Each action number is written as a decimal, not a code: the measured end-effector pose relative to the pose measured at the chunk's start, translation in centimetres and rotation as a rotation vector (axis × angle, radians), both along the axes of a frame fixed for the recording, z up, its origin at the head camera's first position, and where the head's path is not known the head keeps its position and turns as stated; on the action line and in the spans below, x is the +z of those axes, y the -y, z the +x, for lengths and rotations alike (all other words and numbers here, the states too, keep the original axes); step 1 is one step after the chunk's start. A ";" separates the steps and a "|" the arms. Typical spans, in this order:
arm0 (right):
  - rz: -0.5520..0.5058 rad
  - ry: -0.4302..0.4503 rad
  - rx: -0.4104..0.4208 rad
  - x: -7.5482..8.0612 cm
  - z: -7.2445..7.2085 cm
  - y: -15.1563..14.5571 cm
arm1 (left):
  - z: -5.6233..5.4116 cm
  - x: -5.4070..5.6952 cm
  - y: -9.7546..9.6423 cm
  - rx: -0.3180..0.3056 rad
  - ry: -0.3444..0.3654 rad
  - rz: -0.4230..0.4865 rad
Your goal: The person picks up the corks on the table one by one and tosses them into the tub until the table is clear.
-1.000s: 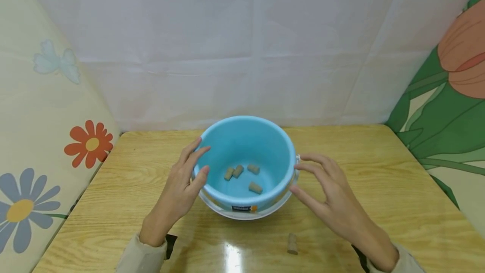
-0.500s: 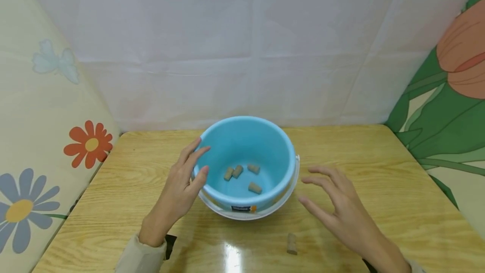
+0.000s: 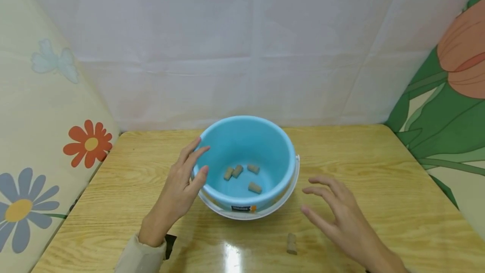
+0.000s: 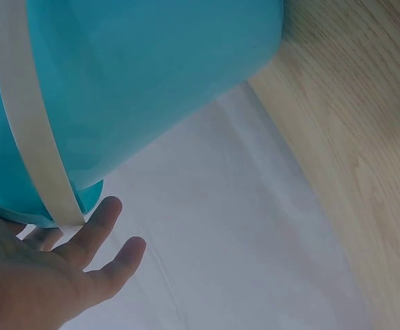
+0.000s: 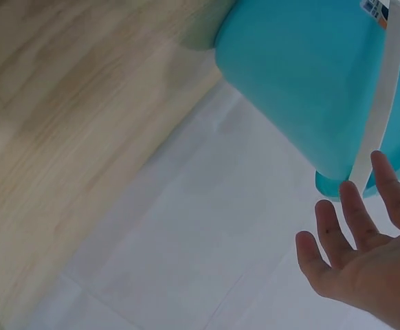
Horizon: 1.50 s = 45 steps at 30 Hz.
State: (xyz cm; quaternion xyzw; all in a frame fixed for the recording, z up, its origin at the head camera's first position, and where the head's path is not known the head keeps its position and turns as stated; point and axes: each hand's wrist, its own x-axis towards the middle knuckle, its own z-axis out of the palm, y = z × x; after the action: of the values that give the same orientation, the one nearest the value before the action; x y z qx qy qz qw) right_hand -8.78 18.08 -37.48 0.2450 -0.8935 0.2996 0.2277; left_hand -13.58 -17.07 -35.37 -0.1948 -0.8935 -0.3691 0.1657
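A light blue bucket (image 3: 244,136) stands at the middle of the table, with its white handle (image 3: 246,217) lowered round the front. Several short brown cork-like cylinders (image 3: 254,187) lie on its floor. At the bucket's left rim is my left hand (image 3: 182,184), its thumb and index finger over the edge. The left wrist view shows two other fingers (image 4: 121,265) spread outside, near the handle's end. Right of the bucket my right hand (image 3: 342,212) hovers with loosely bent fingers and holds nothing. Another cylinder (image 3: 291,243) is on the table, in front of the bucket and left of that hand.
The wood-grain table (image 3: 151,155) runs back to a white cloth backdrop (image 3: 212,45). Flower-printed panels flank it, a cream one (image 3: 38,129) at left and a tulip one (image 3: 451,117) at right. A label (image 3: 243,208) is on the bucket's front.
My right hand has come away from the bucket's right side, moving right and then slightly nearer to me. The left hand and the bucket stay put.
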 end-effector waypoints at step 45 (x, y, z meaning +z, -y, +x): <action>0.174 0.042 0.008 -4.4 1.4 0.5 | 0.0 -0.1 0.0 0.002 0.003 0.002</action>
State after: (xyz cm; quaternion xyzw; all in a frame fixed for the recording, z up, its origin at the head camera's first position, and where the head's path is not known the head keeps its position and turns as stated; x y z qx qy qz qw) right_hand -7.35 17.55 -41.84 0.2610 -0.9198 0.2269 0.1854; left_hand -13.53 -17.06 -35.49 -0.1930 -0.8937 -0.3700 0.1647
